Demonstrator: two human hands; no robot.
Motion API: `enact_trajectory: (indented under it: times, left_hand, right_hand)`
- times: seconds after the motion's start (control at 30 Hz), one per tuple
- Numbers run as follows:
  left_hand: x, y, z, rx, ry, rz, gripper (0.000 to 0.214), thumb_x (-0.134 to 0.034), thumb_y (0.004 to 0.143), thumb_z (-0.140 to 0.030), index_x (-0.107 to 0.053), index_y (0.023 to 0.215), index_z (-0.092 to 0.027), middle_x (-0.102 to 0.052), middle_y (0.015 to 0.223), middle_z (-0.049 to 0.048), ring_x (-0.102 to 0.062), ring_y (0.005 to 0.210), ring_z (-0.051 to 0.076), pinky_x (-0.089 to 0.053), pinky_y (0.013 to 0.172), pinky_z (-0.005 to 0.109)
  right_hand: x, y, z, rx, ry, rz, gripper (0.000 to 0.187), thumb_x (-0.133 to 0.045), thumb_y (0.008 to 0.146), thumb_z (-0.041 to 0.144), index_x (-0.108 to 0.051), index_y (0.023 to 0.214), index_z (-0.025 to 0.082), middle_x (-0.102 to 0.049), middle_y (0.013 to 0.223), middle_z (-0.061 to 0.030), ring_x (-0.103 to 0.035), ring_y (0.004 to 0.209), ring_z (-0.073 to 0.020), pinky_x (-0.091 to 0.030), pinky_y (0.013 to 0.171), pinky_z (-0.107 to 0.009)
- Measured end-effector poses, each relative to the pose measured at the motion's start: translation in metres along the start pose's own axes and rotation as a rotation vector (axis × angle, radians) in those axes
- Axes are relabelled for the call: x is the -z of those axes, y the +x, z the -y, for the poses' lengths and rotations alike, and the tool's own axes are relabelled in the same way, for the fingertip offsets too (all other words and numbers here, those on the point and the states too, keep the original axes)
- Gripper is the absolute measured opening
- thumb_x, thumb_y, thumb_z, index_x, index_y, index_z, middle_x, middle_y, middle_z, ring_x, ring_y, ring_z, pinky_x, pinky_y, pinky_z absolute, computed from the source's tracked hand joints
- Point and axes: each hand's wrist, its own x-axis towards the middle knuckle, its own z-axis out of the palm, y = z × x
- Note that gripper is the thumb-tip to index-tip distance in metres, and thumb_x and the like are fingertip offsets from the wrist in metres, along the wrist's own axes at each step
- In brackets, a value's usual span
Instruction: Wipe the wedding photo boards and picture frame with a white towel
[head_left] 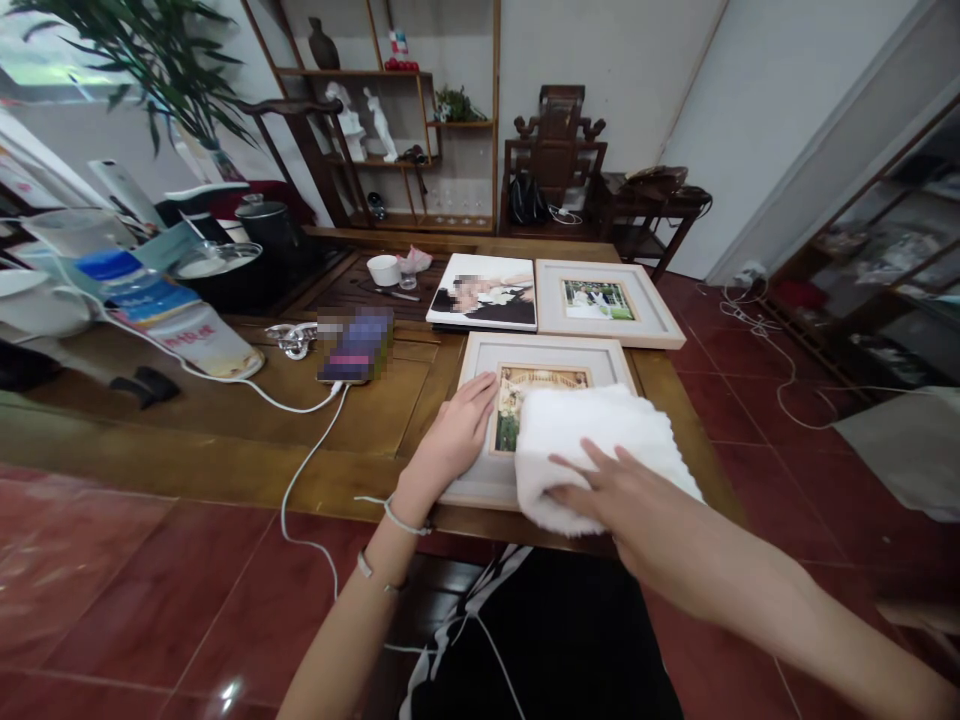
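A light wooden picture frame (466, 480) lies face up near the table's front edge, a photo (507, 428) inside its pale mat. My left hand (459, 425) rests along the frame's left side, fingers stretched out flat on it. With my right hand (607, 485) I grip a folded white towel (600, 420), thumb tucked under its fold and fingers on top. The towel covers the right part of the photo and of the frame. Just beyond lie a second framed photo (596, 300) and a white-edged photo panel (487, 300) stacked on something dark.
To the left, a phone (352, 345) is plugged into a white cable (311, 455) that hangs off the table (375, 425). A blue-capped bottle (172, 320), a white cup (384, 270) and a dark kettle (266, 235) stand farther back. Loose cables (787, 360) lie on the floor at right.
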Motion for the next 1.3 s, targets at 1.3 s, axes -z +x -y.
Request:
enact_trajectory:
  times: [1.3]
  left_hand:
    - [0.001,-0.001,0.000,0.006,0.006,0.009,0.040,-0.033,0.091,-0.022,-0.043,0.130,-0.018,-0.043,0.137,0.0100,-0.036,0.129,0.021,-0.033,0.106,0.044]
  right_hand:
    - [-0.017,-0.002,0.004,-0.008,0.006,-0.078,0.075,-0.046,0.062,0.000,-0.041,0.131,0.032,-0.036,0.141,0.0002,-0.027,0.130,-0.0319,-0.030,0.103,-0.053]
